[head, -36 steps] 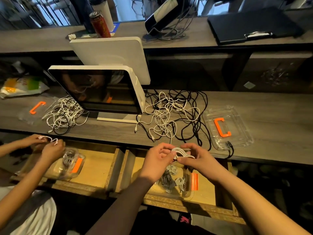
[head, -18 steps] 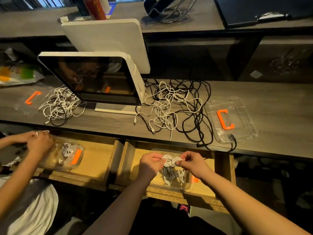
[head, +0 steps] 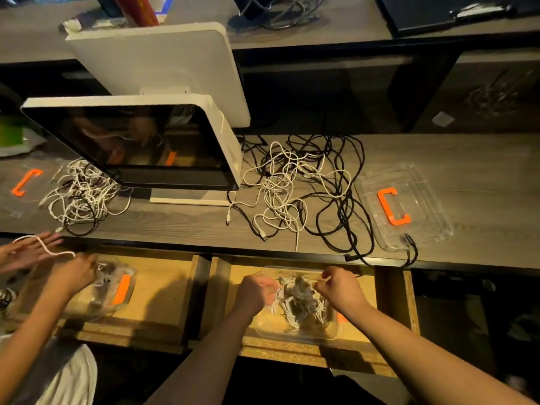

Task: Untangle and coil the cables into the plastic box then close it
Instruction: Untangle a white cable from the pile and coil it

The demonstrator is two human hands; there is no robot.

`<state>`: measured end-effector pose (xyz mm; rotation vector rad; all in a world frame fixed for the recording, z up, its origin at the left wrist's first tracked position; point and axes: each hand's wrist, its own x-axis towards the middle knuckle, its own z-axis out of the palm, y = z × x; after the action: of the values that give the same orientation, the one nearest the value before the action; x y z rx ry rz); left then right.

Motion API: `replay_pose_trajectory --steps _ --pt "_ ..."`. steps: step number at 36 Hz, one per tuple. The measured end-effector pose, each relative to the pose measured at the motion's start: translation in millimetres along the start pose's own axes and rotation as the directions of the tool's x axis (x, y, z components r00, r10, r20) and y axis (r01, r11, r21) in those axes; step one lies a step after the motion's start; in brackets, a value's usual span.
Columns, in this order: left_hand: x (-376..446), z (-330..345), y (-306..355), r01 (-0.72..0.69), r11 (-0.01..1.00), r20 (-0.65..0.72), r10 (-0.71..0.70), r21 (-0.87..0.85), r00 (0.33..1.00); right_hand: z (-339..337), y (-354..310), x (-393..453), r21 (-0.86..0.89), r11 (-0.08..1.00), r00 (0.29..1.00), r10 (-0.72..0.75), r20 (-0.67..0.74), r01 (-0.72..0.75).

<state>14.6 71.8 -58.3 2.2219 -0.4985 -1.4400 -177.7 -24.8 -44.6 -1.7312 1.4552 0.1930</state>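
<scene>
A clear plastic box point(head: 295, 336) sits in the open wooden drawer point(head: 391, 311) below the desk edge. Coiled white and grey cables point(head: 302, 306) lie inside it. My left hand point(head: 257, 293) is at the box's left side, fingers curled on the white loops of the coil. My right hand point(head: 340, 287) hovers over the right side, fingertips pinched at the coil's top edge; blur hides the exact grip. On the desk lies a tangle of white and black cables point(head: 295, 194). The clear lid with an orange handle point(head: 393, 206) rests to the tangle's right.
A white-framed monitor point(head: 140, 141) stands on the desk left of the tangle. Another person's hands point(head: 70, 273) work a white cable over a second box point(head: 117, 290) in the left drawer. A second cable pile point(head: 81, 197) and lid point(head: 26, 182) lie at far left.
My hands have lowered the white coil from above the drawer down into the box. The view has tipped downward. The other person's hand has spread out with a white cable.
</scene>
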Motion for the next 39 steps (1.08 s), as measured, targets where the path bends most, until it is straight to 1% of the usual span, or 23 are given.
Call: replay_pose_trajectory --steps 2,3,4,6,8,10,12,14,16,17,18,20,22,24,25,26,28,29,32,36,39 --pt "9 -8 5 -0.014 1.0 0.005 0.014 -0.013 1.0 -2 -6 7 -0.015 1.0 1.0 -0.019 0.004 0.019" --pt "15 -12 10 -0.044 0.999 0.011 0.044 -0.007 0.999 -2 -12 14 -0.01 0.999 0.999 -0.035 0.008 0.035" --pt "18 -13 15 -0.075 0.997 0.013 0.075 0.002 0.997 -5 -16 17 -0.003 0.998 0.998 -0.057 0.014 0.057" --pt "26 -16 27 -0.092 0.996 0.01 0.092 -0.011 0.996 -9 -29 25 0.037 0.995 0.996 -0.088 0.012 0.088" --pt "35 -16 39 -0.134 0.99 -0.018 0.133 -0.04 0.991 -12 -41 36 0.083 0.991 0.994 -0.11 -0.001 0.109" --pt "44 -18 50 -0.207 0.978 -0.057 0.205 -0.021 0.977 -15 -54 47 0.102 0.987 0.992 -0.126 -0.02 0.127" --pt "55 -21 59 -0.279 0.96 -0.13 0.28 0.023 0.951 -15 -65 59 0.11 0.985 0.991 -0.134 -0.022 0.136" --pt "67 -27 66 -0.28 0.954 -0.25 0.298 0.104 0.921 -14 -77 68 0.101 0.986 0.991 -0.135 -0.009 0.135" --pt "78 -34 72 -0.252 0.921 -0.348 0.35 0.295 0.87 -11 -87 74 0.102 0.984 0.989 -0.148 0.004 0.147" --pt "84 -38 76 -0.22 0.885 -0.35 0.376 0.411 0.858 -8 -91 77 0.116 0.982 0.989 -0.15 0.013 0.148" --pt "91 -43 83 -0.185 0.836 -0.328 0.392 0.516 0.859 -7 -96 81 0.127 0.981 0.988 -0.15 0.024 0.146" --pt "103 -51 96 -0.142 0.729 -0.231 0.386 0.67 0.893 -5 -105 85 0.124 0.981 0.987 -0.152 0.044 0.146" --pt "113 -59 105 -0.136 0.671 -0.158 0.358 0.729 0.92 -2 -111 88 0.123 0.982 0.987 -0.152 0.054 0.144" --pt "118 -64 109 -0.158 0.637 -0.07 0.317 0.755 0.946 2 -115 90 0.129 0.983 0.988 -0.14 0.065 0.131" --pt "120 -66 110 -0.179 0.632 -0.032 0.308 0.754 0.951 4 -117 90 0.125 0.984 0.989 -0.135 0.067 0.126" --pt "119 -66 110 -0.201 0.651 -0.01 0.306 0.732 0.952 4 -117 90 0.118 0.985 0.989 -0.134 0.064 0.126" --pt "119 -67 111 -0.267 0.74 0.022 0.323 0.618 0.946 2 -119 90 0.12 0.983 0.988 -0.147 0.039 0.141" --pt "121 -68 110 -0.304 0.776 0.033 0.345 0.553 0.938 -1 -120 91 0.119 0.981 0.988 -0.154 0.013 0.152" --pt "117 -69 108 -0.394 0.809 0.108 0.388 0.436 0.916 -13 -124 92 0.108 0.977 0.981 -0.175 -0.082 0.183" --pt "83 -72 123 -0.419 0.871 0.178 0.384 0.257 0.906 -29 -130 82 0.069 0.958 0.959 -0.271 -0.088 0.277" --pt "53 -78 144 -0.421 0.904 0.175 0.404 0.075 0.898 -36 -132 70 0.032 0.947 0.943 -0.315 -0.104 0.32"
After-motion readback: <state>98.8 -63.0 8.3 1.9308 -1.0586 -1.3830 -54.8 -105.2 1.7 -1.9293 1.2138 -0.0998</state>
